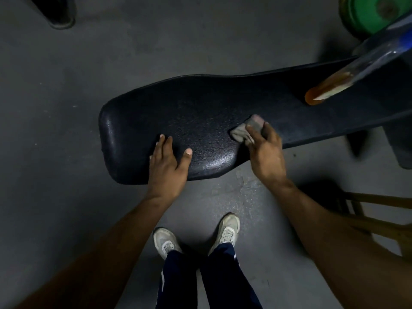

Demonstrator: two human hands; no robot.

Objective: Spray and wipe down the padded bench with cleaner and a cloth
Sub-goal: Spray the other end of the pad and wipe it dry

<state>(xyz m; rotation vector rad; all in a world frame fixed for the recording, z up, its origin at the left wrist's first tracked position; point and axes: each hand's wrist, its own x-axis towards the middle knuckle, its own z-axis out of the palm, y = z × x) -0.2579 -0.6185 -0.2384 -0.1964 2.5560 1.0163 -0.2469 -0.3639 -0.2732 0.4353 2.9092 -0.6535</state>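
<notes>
- My right hand (265,150), at centre right of the frame, clasps the cloth (246,129) and presses it onto the padded bench (200,112).
- My left hand (168,162) lies flat and released on the pad, lower centre.
- The cleaner bottle (347,79) rests on the pad, upper right.
- Risk: a wide stroke toward upper right may knock the bottle off; the bunched cloth may leave patches unwiped.

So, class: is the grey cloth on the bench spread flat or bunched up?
Bunched up: the grey cloth sits crumpled under the right hand.
</notes>
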